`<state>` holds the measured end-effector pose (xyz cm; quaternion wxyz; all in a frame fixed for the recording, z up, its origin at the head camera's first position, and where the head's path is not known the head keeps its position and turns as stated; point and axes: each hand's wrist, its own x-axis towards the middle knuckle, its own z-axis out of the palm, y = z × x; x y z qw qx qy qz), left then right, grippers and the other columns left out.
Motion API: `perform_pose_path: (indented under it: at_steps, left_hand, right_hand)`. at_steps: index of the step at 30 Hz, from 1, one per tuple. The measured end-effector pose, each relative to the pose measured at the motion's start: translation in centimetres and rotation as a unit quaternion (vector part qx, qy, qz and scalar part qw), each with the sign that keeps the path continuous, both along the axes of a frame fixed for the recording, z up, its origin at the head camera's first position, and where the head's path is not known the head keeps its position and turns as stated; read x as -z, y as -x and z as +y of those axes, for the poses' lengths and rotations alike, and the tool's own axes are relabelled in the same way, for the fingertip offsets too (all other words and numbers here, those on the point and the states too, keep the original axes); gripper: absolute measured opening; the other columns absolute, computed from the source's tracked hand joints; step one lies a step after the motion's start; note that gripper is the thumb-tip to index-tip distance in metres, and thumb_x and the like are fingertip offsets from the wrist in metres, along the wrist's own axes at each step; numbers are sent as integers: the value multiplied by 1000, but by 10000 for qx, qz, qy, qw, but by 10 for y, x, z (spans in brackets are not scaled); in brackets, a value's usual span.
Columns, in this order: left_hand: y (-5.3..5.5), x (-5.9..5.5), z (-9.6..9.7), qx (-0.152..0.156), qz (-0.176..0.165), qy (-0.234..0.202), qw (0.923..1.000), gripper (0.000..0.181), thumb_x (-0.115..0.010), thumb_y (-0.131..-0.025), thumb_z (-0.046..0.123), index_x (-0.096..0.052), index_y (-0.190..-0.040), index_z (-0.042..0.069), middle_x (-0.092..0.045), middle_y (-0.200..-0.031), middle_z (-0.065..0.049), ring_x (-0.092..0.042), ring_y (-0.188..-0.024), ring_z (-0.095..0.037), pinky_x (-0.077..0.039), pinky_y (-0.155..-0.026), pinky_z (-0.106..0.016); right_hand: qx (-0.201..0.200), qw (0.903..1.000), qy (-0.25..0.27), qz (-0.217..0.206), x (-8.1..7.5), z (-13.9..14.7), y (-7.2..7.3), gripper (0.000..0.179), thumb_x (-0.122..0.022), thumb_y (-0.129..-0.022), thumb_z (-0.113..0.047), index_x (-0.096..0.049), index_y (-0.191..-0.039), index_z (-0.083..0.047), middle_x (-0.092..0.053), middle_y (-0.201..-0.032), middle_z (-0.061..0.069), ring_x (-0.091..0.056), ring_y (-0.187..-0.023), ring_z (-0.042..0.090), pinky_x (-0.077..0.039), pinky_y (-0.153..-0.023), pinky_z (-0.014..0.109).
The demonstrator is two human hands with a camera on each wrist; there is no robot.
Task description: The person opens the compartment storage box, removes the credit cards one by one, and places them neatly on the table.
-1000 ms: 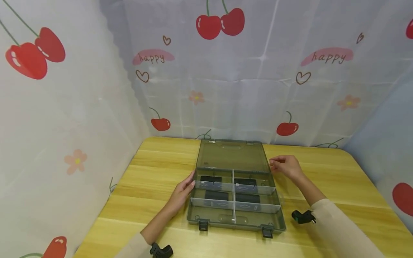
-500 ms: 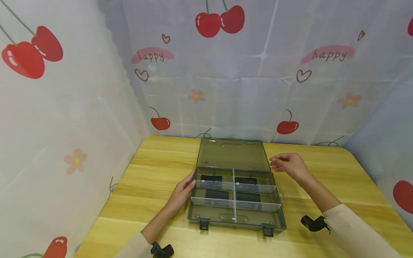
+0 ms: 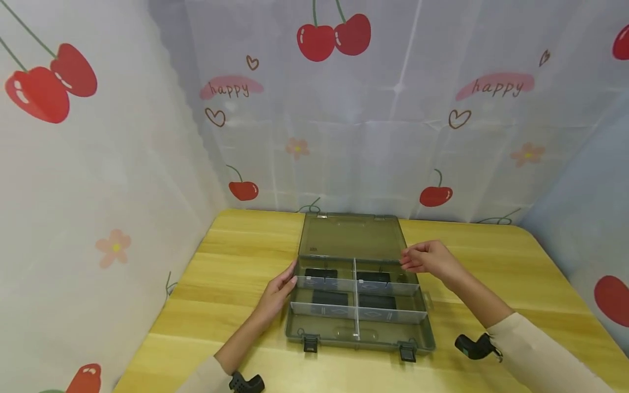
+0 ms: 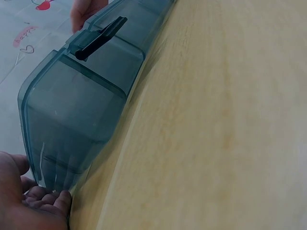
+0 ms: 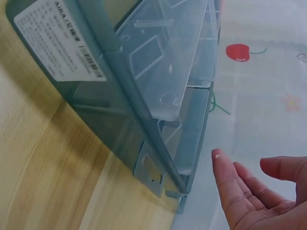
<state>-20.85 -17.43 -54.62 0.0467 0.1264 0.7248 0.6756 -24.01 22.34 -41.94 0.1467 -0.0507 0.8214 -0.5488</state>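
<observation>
A smoky, see-through plastic compartment box [image 3: 393, 344] lies on the table, its lid [image 3: 351, 234] folded back toward the far edge. Clear dividers [image 3: 356, 322] split it into several compartments. Flat black rectangular pieces [image 3: 330, 298] show in the far and middle rows; the front row holds none. My left hand [image 3: 269, 302] holds the box's left side, fingers [image 4: 48, 197] bent against its lower corner. Over the right rim near the hinge hovers my right hand [image 3: 434, 262]. In the right wrist view its thumb and fingers [image 5: 235, 191] are apart, with nothing between them.
Two black latches [image 3: 310, 343] hang at the box's front. A printed label [image 5: 57, 40] is stuck to the box's side. The wooden table [image 3: 236, 245] is enclosed by cherry-print cloth [image 3: 354, 153]. Each wrist wears a small black device [image 3: 474, 347].
My right hand was just right of the lid; it has moved left and slightly nearer, over the box's rim. The left hand and the box stay in place.
</observation>
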Motion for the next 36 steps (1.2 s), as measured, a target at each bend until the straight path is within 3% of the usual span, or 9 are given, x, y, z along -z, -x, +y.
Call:
perform_pose_path:
  at_steps: [8, 22, 27, 33, 36]
  left_hand:
    - [-5, 1, 1, -103, -39, -65, 9999, 56, -50, -109, 23, -31, -158, 5, -25, -166, -6, -20, -153, -26, -25, -121, -43]
    - [-2, 0, -2, -53, 8, -99, 9999, 56, -50, -109, 21, -31, -159, 6, -23, -166, -9, -21, -152, -31, -25, -120, -46]
    - [0, 1, -1, -15, -20, -142, 9999, 57, -51, -109, 23, -31, -159, 7, -23, -166, -8, -21, -152, -31, -26, -120, -46]
    - [-1, 1, 0, 8, -79, -155, 9998, 56, -51, -109, 24, -32, -159, 11, -24, -166, -4, -22, -152, -27, -26, -121, -45]
    - [-1, 1, 1, 7, -76, -139, 9999, 56, -51, -108, 23, -32, -159, 11, -24, -166, -4, -22, -152, -28, -26, -120, -45]
  right_hand:
    - [-544, 9969, 64, -568, 8, -7, 2, 43, -47, -107, -8, -47, -129, 28, -65, -112, 37, -70, -103, 39, -58, -92, 46]
    - [-878, 9904, -451, -973, 20, -17, 5, 54, -51, -107, -18, -42, -135, 27, -48, -135, 45, -55, -124, 50, -56, -97, 46]
    - [-910, 9879, -44, -1255, 20, -17, 8, 56, -50, -107, -17, -35, -139, 27, -42, -137, 45, -50, -129, 52, -53, -102, 48]
    - [-681, 9823, 504, -1672, 22, -15, 11, 55, -49, -106, -19, -37, -140, 23, -47, -125, 32, -52, -121, 47, -52, -104, 44]
    - [-653, 9794, 680, -1786, 22, -15, 11, 58, -47, -108, -21, -33, -142, 23, -44, -131, 37, -50, -125, 50, -51, -105, 44]
